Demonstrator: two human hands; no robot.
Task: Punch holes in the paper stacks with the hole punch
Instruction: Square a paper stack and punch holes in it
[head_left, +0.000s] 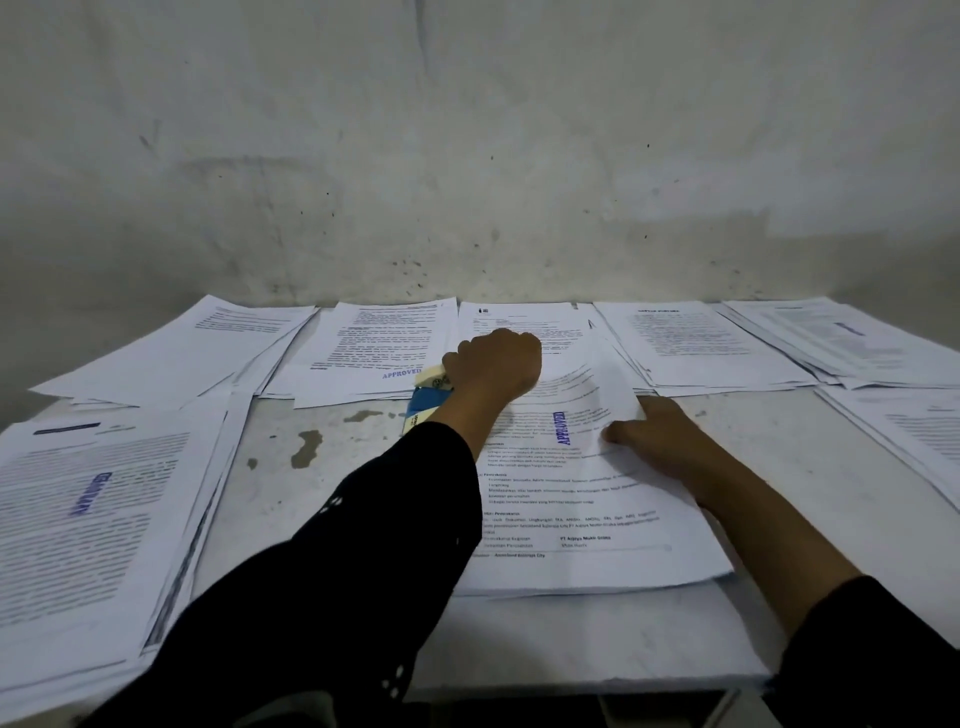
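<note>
On table (597, 639), punch (423, 402) gripped under fisted left hand (493, 364) at stack (582, 499) edge, top sheets pinned by right hand (657, 439), fingers nearly straight.

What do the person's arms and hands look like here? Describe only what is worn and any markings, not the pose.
Both hands are bare: no gloves, rings or watch show. The left arm wears a long black sleeve with small white dot clusters; it ends short of the left hand. The right sleeve, also black, covers only the upper forearm, leaving the rest bare down to the right hand.
</note>
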